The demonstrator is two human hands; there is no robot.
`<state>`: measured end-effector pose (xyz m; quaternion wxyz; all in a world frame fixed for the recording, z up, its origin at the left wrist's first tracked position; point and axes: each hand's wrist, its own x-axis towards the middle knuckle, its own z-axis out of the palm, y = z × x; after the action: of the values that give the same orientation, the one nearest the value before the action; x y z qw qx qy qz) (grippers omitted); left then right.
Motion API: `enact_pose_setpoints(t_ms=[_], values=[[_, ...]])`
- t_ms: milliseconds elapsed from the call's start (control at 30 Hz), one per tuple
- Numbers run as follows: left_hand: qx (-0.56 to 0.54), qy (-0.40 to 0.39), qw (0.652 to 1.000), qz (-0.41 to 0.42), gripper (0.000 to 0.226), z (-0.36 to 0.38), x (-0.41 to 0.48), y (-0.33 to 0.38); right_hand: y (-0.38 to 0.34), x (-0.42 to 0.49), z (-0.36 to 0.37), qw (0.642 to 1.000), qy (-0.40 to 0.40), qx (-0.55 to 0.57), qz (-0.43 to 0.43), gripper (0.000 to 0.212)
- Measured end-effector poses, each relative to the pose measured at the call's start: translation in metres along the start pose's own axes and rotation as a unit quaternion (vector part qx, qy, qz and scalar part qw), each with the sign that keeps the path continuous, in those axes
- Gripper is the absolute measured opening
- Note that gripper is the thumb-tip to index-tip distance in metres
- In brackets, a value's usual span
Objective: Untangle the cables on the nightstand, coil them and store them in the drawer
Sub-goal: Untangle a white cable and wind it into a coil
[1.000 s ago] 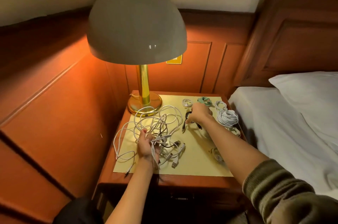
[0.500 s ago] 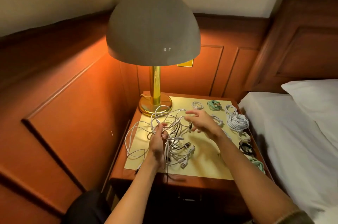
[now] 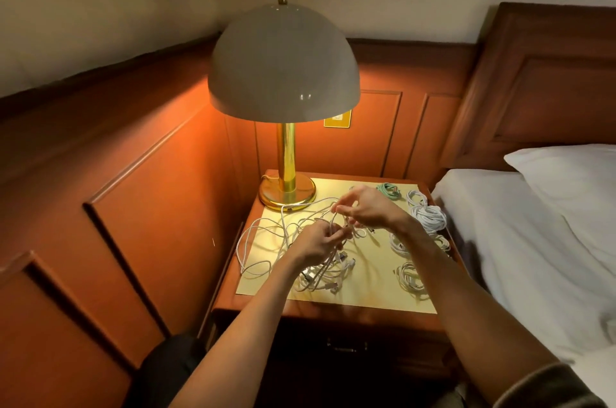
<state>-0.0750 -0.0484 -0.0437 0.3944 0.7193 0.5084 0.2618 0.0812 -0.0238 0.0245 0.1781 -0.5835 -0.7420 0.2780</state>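
Note:
A tangle of white cables (image 3: 266,241) sprawls over the left half of the nightstand (image 3: 333,311), on its yellow top. My left hand (image 3: 316,242) grips a bundle of strands from the tangle, lifted a little off the top. My right hand (image 3: 365,209) pinches a white strand just above and right of the left hand. Coiled cables lie along the right side: a green one (image 3: 388,190), a thick white one (image 3: 430,217) and smaller white ones (image 3: 410,277). The drawer (image 3: 346,346) below the top is closed.
A brass lamp (image 3: 286,100) with a grey dome shade stands at the back left corner of the nightstand. Wood panelling runs along the left and back. A bed with white sheets (image 3: 533,257) and a pillow touches the right side.
My right hand has left the coils at the back and come to the tangle, where it now pinches a strand. My left hand has risen with its bundle. The view has shifted left.

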Motion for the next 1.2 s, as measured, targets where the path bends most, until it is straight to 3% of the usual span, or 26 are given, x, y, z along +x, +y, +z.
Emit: enact_pose_setpoints(t_ms=[67,167,233,300,367,433,567,633,700,733,800,867,967,1033,1133,1200], values=[[-0.074,0.006,0.997,-0.011,0.026,-0.001,-0.004,-0.008,0.002,-0.006,-0.005,0.998,-0.017,-0.058,-0.019,0.01],[-0.216,-0.021,0.976,-0.013,0.021,-0.008,-0.014,-0.01,0.004,-0.012,-0.015,0.994,0.064,-0.076,-0.05,0.006],[-0.368,-0.012,0.929,-0.036,0.034,-0.01,-0.016,-0.014,-0.002,-0.015,-0.03,0.987,0.139,0.006,-0.078,0.007],[-0.511,0.055,0.853,-0.093,0.035,-0.01,-0.016,-0.014,-0.013,-0.021,-0.049,0.97,0.201,0.095,-0.096,0.008],[-0.569,0.14,0.795,-0.16,0.037,-0.007,-0.009,-0.013,-0.028,-0.028,-0.067,0.952,0.246,0.15,-0.101,0.008],[-0.566,0.187,0.773,-0.216,0.04,-0.007,-0.001,-0.006,-0.043,-0.034,-0.081,0.936,0.264,0.202,-0.116,0.006],[-0.426,0.234,0.843,-0.23,0.025,-0.012,0.009,-0.001,-0.068,-0.047,-0.105,0.9,0.264,0.311,-0.152,0.005],[-0.262,0.267,0.905,-0.202,0.028,-0.021,0.011,0.0,-0.074,-0.049,-0.112,0.891,0.248,0.345,-0.158,0.006],[-0.083,0.303,0.935,-0.163,0.04,-0.035,0.008,0.005,-0.077,-0.049,-0.116,0.89,0.239,0.36,-0.146,0.007],[-0.051,0.326,0.936,-0.121,0.047,-0.044,0.004,0.009,-0.078,-0.048,-0.117,0.89,0.236,0.366,-0.137,0.007],[-0.088,0.31,0.946,0.03,0.058,-0.055,-0.003,0.022,-0.082,-0.05,-0.117,0.885,0.223,0.388,-0.131,0.007],[-0.084,0.195,0.965,0.155,0.065,-0.056,-0.011,0.041,-0.088,-0.054,-0.116,0.878,0.203,0.411,-0.14,0.008],[0.041,0.096,0.975,0.197,0.068,-0.042,-0.006,0.063,-0.104,-0.062,-0.113,0.855,0.174,0.456,-0.175,0.004],[0.056,0.108,0.97,0.208,0.037,-0.035,0.005,0.071,-0.114,-0.065,-0.113,0.846,0.17,0.463,-0.204,0.003],[-0.004,0.228,0.952,0.206,0.047,-0.04,0.02,0.076,-0.113,-0.07,-0.119,0.848,0.207,0.438,-0.214,0.009],[-0.009,0.311,0.929,0.201,0.044,-0.051,0.026,0.077,-0.104,-0.074,-0.124,0.875,0.255,0.363,-0.193,0.017]])
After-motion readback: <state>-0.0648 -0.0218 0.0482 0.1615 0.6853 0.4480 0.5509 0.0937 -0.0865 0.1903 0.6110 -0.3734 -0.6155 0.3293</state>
